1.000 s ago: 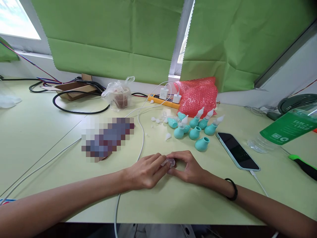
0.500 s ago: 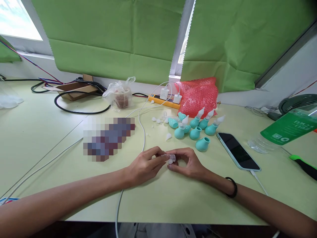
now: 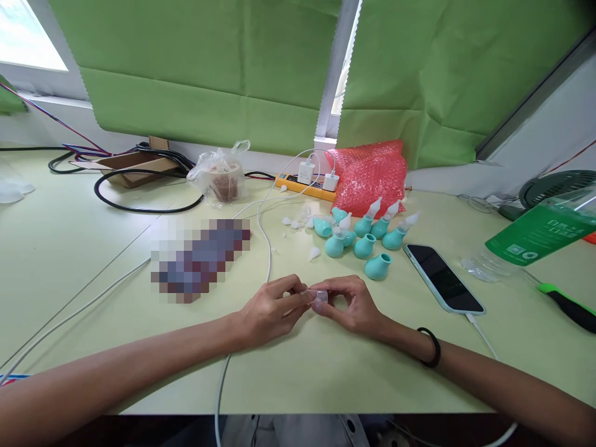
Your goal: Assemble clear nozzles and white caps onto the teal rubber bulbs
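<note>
Between my two hands, low over the table, is a small clear plastic piece (image 3: pixel 321 296), short and tube-like. My left hand (image 3: pixel 278 310) pinches its left end. My right hand (image 3: pixel 350 304) grips its right side between thumb and forefinger. Fingers cover much of the piece, so its full shape is hidden. Beyond the hands stand several teal rubber bulbs. The nearest open-necked bulb (image 3: pixel 378 267) is empty of any tip; others, such as one bulb (image 3: pixel 395 238), carry a translucent pointed nozzle (image 3: pixel 411 220). A loose white tip (image 3: pixel 314 253) lies left of the bulbs.
A phone (image 3: pixel 444 278) on a cable lies to the right, near a green-labelled bottle (image 3: pixel 540 233) and a green-black handle (image 3: pixel 565 305). Red bubble wrap (image 3: pixel 370 180), a yellow power strip (image 3: pixel 291 182) and a bagged pot (image 3: pixel 223 183) sit behind. A white cable (image 3: pixel 266 239) crosses the table.
My right thumb has closed up against the clear plastic piece, covering the small round white part seen below it before. The whole view has shifted slightly.
</note>
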The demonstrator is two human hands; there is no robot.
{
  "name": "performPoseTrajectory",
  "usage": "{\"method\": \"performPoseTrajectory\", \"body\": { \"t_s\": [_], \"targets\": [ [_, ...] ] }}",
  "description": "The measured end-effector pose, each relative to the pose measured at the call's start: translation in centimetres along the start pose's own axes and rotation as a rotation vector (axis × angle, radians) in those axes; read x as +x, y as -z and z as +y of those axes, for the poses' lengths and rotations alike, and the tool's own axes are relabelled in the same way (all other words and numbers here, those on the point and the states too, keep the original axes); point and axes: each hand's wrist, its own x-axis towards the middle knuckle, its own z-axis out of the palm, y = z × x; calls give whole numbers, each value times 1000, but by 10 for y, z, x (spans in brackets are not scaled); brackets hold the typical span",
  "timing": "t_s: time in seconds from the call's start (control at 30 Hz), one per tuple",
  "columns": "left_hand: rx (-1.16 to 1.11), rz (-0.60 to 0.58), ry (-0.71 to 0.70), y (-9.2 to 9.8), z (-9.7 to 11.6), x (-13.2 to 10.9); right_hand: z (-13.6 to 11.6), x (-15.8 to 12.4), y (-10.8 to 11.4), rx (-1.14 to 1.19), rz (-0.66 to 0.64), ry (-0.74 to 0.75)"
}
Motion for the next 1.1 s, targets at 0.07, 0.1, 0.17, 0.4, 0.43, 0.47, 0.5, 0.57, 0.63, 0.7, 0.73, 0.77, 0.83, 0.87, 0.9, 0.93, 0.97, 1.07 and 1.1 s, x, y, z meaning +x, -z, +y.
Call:
{"method": "performPoseTrajectory", "body": {
  "t_s": [0.07,0.1,0.17,0.4,0.43,0.47,0.5,0.57,0.63,0.7,0.73,0.77,0.83,0.87,0.9,0.93,0.97,1.07,1.1],
  "targets": [
    [-80,9,92,2,3,4,3,0,1,71,15,-28],
    [-115,15,145,4,5,5,4,0,2,115,22,-31],
    [-177,24,240,7,9,8,5,-1,3,195,29,-23],
    [-299,20,335,10,16,8,-2,-8,-2,357,43,-123],
    [-294,19,334,10,16,9,-3,-8,-3,361,48,-125],
    [-292,21,335,10,15,10,-3,-8,-4,360,54,-122],
    [-291,23,335,10,15,10,-3,-8,-4,358,61,-115],
    [-275,28,320,8,13,10,-4,-8,-4,350,78,-98],
    [-231,35,267,7,12,9,-5,-8,-4,349,87,-95],
    [-175,50,189,7,10,7,-6,-8,-4,352,76,-106],
    [-155,46,161,7,10,6,-6,-8,-4,349,66,-107],
    [-144,32,148,7,10,6,-6,-8,-4,341,53,-104],
    [-146,-14,164,8,11,5,-6,-8,-3,321,26,-85],
    [-154,-35,182,8,11,5,-5,-8,-3,313,18,-75],
    [-162,-44,201,9,12,6,-5,-8,-3,310,15,-69],
    [-167,-37,219,9,13,6,-4,-7,-3,310,15,-65],
    [-173,-26,237,9,13,6,-3,-7,-2,308,19,-62],
    [-198,0,261,8,14,6,-2,-7,-1,292,43,-45],
    [-209,0,261,8,13,6,-2,-7,-2,284,52,-41]
  ]
}}
